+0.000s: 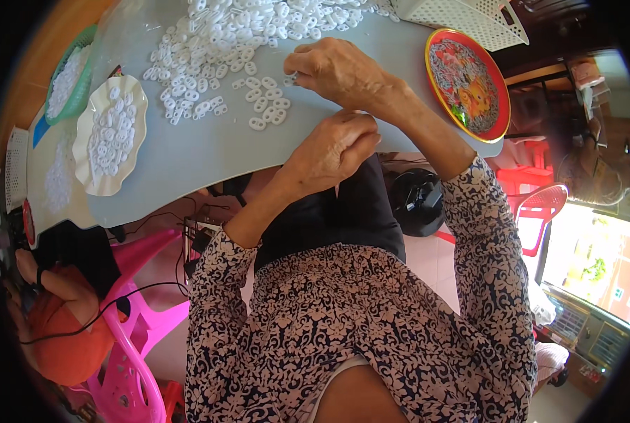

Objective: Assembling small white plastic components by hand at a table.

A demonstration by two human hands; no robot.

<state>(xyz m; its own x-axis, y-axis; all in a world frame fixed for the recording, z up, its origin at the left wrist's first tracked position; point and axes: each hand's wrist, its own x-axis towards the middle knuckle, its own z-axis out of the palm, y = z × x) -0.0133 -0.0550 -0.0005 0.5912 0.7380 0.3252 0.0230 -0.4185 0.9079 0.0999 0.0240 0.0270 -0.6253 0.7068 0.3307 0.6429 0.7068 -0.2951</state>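
Many white oval pieces [230,35] have two holes.

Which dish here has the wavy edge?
The cream oval dish with small white pieces, on the left: its rim ripples, while the green plastic basket beside it and the round red tray on the right have even rims.

A pink chair [144,321] stands on tiled floor [428,262].
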